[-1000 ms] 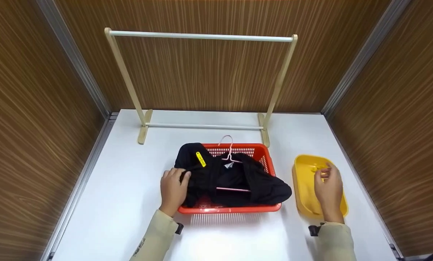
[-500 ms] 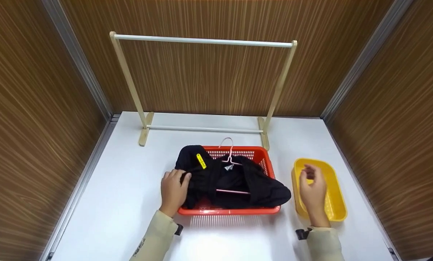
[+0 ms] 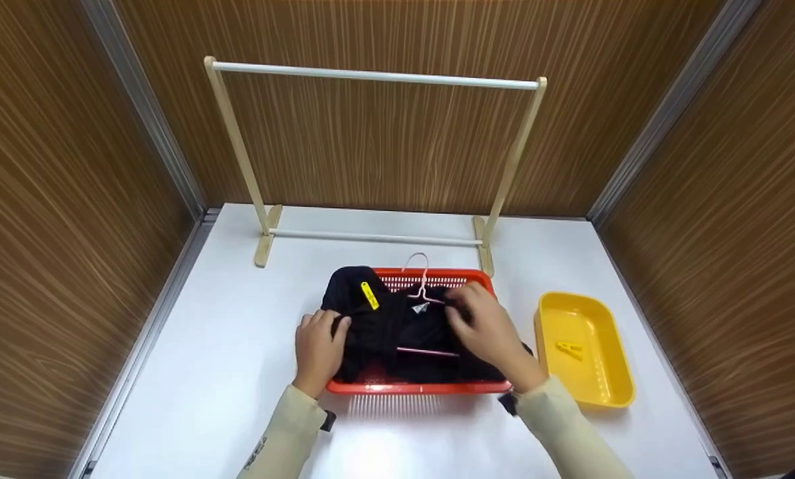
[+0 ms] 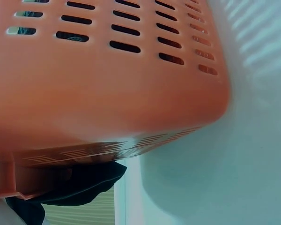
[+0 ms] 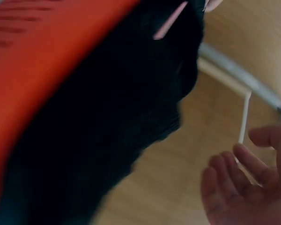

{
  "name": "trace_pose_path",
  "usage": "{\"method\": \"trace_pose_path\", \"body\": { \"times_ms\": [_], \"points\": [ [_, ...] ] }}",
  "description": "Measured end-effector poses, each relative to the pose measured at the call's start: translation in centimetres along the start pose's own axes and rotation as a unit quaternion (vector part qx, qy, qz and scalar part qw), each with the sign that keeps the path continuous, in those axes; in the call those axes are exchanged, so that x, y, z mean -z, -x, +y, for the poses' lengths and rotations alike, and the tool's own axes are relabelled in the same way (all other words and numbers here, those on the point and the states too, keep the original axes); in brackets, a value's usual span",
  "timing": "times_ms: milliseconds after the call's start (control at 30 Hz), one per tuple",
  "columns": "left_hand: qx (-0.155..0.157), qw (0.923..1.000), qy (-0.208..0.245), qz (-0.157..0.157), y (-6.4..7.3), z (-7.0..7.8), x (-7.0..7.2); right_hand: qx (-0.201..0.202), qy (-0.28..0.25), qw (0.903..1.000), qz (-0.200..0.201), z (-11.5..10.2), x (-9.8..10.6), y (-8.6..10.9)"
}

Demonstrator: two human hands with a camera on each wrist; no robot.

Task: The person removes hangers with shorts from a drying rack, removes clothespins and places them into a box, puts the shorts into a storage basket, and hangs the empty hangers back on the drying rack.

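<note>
A black garment [image 3: 347,286] lies on a pink hanger [image 3: 424,283] across the red basket [image 3: 420,388]; the hook sticks up past the back rim. A yellow clothespin [image 3: 370,296] sits on the garment's left part. My left hand [image 3: 317,349] grips the garment at the basket's left edge, its thumb apart from the fingers. My right hand [image 3: 493,332] is over the garment's right part, near the hanger's shoulder. In the right wrist view its bent fingers [image 5: 220,183] hold nothing visible. The left wrist view shows the basket wall [image 4: 107,93], not the hand.
To the right stands a yellow tray [image 3: 607,319] with a yellow clothespin [image 3: 569,349] inside. Behind the basket stands a drying rack with a white top bar [image 3: 377,75] and wooden legs. Wood-grain panels enclose the white table [image 3: 237,319] at the back and both sides.
My right hand has moved left from the yellow tray to above the garment. The clothespin in the tray now shows uncovered. My left hand has stayed in place.
</note>
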State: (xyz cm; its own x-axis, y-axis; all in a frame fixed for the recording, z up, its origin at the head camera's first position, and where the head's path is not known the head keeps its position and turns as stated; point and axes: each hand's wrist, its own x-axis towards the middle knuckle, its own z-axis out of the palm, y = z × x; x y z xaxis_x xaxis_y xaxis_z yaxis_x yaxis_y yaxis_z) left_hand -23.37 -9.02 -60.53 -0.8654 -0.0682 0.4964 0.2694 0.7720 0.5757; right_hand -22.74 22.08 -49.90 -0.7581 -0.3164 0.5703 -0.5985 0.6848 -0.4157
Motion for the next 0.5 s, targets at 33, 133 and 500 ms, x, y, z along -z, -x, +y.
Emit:
{"method": "trace_pose_path", "body": {
  "times_ms": [33,133,500],
  "points": [
    [0.000,1.0000,0.000,0.002,-0.1,0.0,0.0,0.000,0.004,0.9996,-0.027,-0.5,-0.2,-0.9],
    [-0.001,1.0000,0.001,0.005,-0.3,0.0,-0.1,-0.006,0.029,0.9941,-0.104,-1.9,-0.7,-3.4],
    [-0.014,0.9995,0.002,0.028,0.0,-0.1,-0.4,0.020,0.086,0.9588,-0.270,-4.1,-4.7,-8.5]
  ]
}}
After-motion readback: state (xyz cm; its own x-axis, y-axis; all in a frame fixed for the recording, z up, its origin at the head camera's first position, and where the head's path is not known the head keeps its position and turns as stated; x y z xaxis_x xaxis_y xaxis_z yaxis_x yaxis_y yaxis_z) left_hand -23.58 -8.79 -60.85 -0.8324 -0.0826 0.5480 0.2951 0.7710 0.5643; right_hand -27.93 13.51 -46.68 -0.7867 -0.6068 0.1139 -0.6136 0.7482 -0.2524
